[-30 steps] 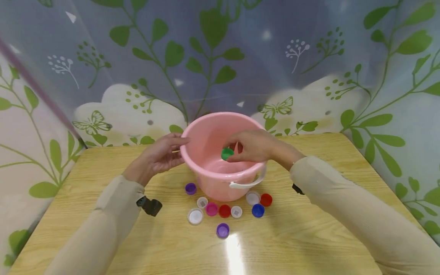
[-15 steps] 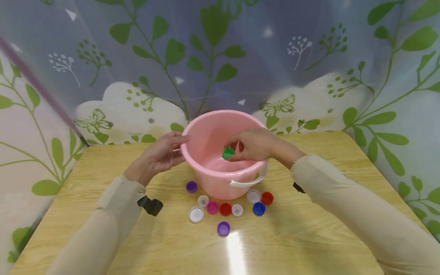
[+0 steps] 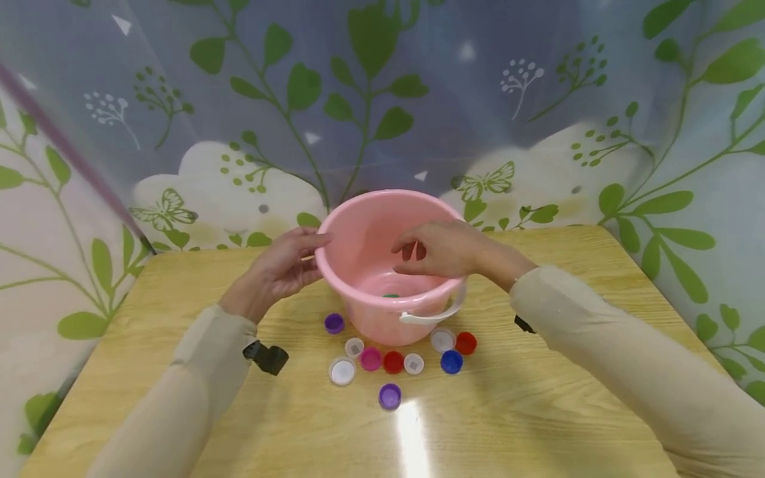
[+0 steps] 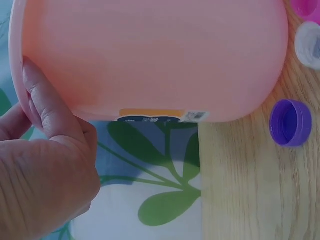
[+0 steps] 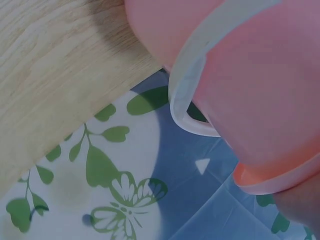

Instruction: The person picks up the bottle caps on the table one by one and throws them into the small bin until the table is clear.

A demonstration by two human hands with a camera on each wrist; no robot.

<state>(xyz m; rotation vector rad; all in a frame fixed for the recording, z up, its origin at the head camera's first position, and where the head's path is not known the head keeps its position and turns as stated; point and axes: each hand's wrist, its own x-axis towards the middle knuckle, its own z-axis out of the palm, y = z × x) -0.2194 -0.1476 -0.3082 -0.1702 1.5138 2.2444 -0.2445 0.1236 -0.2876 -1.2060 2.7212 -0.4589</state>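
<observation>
My left hand (image 3: 287,261) holds the rim of a pink bucket (image 3: 376,318) at its left side, thumb and fingers on either side of the rim. In the left wrist view, that hand (image 4: 55,130) pinches the rim beside the bucket's wall (image 4: 160,55). Over the bucket's mouth, my right hand (image 3: 439,249) reaches in from the right, its fingers loosely bent and apart, with nothing between them. A sliver of a green bottle cap (image 3: 391,296) shows on the bucket's floor; the front rim hides most of it.
Several bottle caps lie before the bucket, including a purple cap (image 3: 390,396), a pink cap (image 3: 370,359), a blue cap (image 3: 451,362) and a red cap (image 3: 466,343). The bucket's white handle (image 3: 433,315) hangs at front right. A leaf-patterned curtain (image 3: 382,99) borders the wooden table (image 3: 538,398).
The green bottle cap has left my right hand's fingers and dropped to the bucket's floor. My left hand stays on the rim. The view has shifted slightly.
</observation>
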